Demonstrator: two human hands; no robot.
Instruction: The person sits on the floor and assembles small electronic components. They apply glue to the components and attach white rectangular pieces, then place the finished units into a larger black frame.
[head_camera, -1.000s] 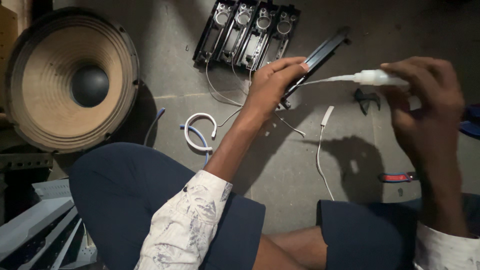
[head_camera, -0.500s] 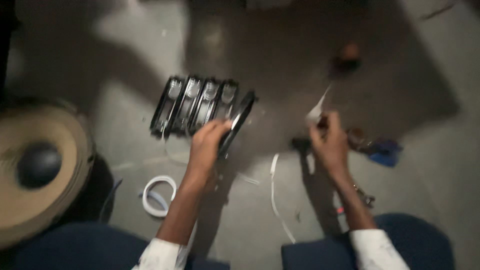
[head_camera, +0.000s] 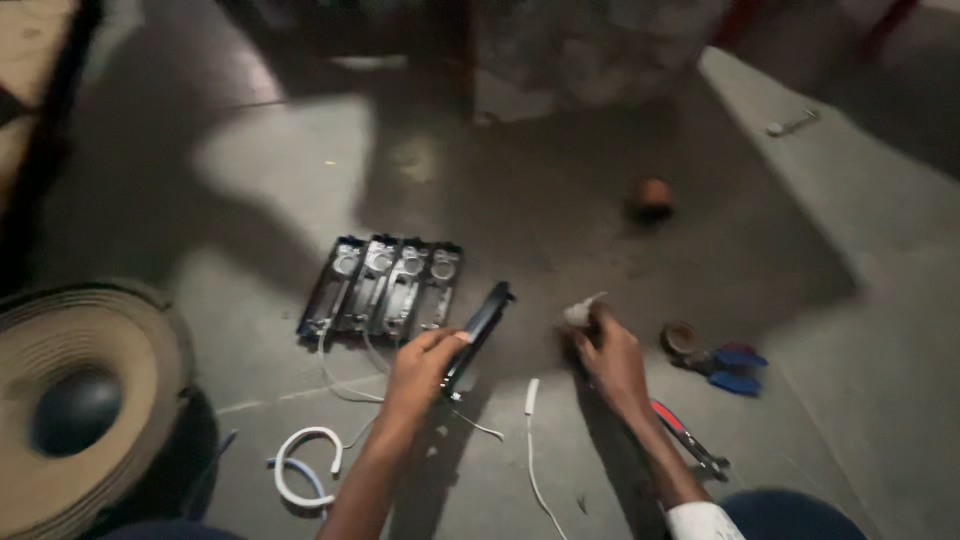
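1. Head view: the left hand (head_camera: 425, 365) is closed around the lower end of a long dark flat part (head_camera: 478, 330). This part is raised at a slant over the grey floor (head_camera: 850, 300).
2. The right hand (head_camera: 610, 360) is closed around a small white piece (head_camera: 580, 313); its fingers are pressed together.
3. Just left of the dark part, a row of four similar black parts (head_camera: 385, 285) lies on the floor.
4. A large speaker cone (head_camera: 80, 400) is at far left, a coiled white cable (head_camera: 305, 465) is near it, and pliers with red handles (head_camera: 685, 435) are beside the right forearm.
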